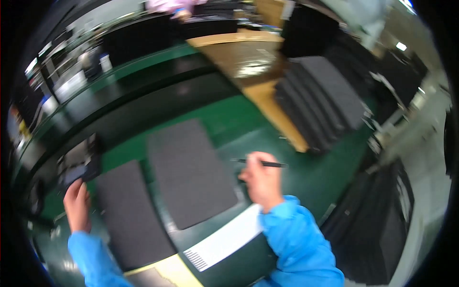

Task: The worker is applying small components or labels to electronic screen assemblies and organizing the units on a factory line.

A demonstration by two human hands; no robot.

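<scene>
My right hand (264,184) is closed around a slim black pen-like tool (273,164) with a thin tip pointing left. It hovers just right of a dark grey rectangular panel (191,172) lying flat on the green table. A second dark grey panel (131,215) lies to the left of the first, with a narrow gap between them. My left hand (77,205) is beside that panel's left edge, its fingers curled together next to a small dark box-like object (80,160). Blur hides whether those fingers pinch anything.
A white paper strip (229,239) with black bars lies near me, beside a yellow-edged sheet (177,272). Thick dark panels (320,100) are stacked at the right on brown board (267,103). Black sheeting (373,229) hangs at lower right. A person in pink (169,5) is far off.
</scene>
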